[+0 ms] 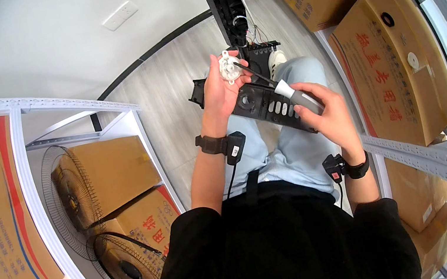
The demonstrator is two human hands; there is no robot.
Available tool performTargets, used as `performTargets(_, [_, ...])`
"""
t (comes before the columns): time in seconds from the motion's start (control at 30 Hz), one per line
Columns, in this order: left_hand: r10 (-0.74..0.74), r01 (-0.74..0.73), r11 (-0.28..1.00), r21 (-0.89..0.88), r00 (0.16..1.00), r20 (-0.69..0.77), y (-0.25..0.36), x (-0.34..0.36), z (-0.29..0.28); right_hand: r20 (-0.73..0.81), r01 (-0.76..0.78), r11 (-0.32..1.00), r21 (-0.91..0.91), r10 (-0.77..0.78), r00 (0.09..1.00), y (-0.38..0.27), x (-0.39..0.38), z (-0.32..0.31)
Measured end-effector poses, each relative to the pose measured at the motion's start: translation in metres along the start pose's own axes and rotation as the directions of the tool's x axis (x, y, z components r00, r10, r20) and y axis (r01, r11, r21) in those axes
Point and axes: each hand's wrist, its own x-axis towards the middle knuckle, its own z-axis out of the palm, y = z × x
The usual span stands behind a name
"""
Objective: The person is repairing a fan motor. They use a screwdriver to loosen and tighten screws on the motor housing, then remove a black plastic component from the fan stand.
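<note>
My left hand (218,94) is closed around a small white round plastic part (229,69) with mounting tabs, held up above my lap. In my right hand (332,119) is a screwdriver (301,99) with a grey handle and white collar. Its dark shaft points leftward, and the tip meets or nearly meets the white part; I cannot tell whether it touches. Beneath both hands, a black control panel (255,106) with a dial and several grey oval buttons lies across my knees. Just beyond stands a black upright column (224,5) with loose wires by its lower end.
Metal shelving with cardboard boxes (385,72) rises on my right. On the left, a white rack (136,134) holds more boxes, with wire fan guards (72,196) leaning against them. A white wall with a socket (120,16) is ahead, above grey flooring (168,98).
</note>
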Motion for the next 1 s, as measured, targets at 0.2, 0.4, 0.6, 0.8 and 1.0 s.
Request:
performTargets(0.2, [0.089,-0.092,0.973,-0.213,0.996,-0.025,0.023,0.012,0.007,-0.011,0.010,0.998,0.059,-0.010,1.000,-0.027,0.010,-0.010])
performTargets(0.4, [0.076,-0.090,0.964,-0.250,0.995,-0.065,0.015,0.002,0.015,-0.161,0.188,0.982,0.017,-0.183,0.970,-0.027,0.005,-0.004])
performTargets(0.6, [0.051,-0.064,0.992,-0.112,0.992,-0.115,0.006,-0.007,0.006,-0.283,0.072,0.937,0.341,0.029,0.959,-0.019,-0.006,-0.003])
performTargets(0.8, [0.047,-0.058,0.994,-0.092,0.992,-0.117,0.006,-0.011,0.008,-0.272,0.114,0.954,0.278,-0.036,0.962,-0.021,-0.004,0.002])
performTargets(1.0, [0.056,-0.063,0.996,-0.059,0.991,-0.118,0.006,-0.012,0.009,-0.263,0.101,0.971,0.216,-0.041,0.964,-0.028,-0.003,0.008])
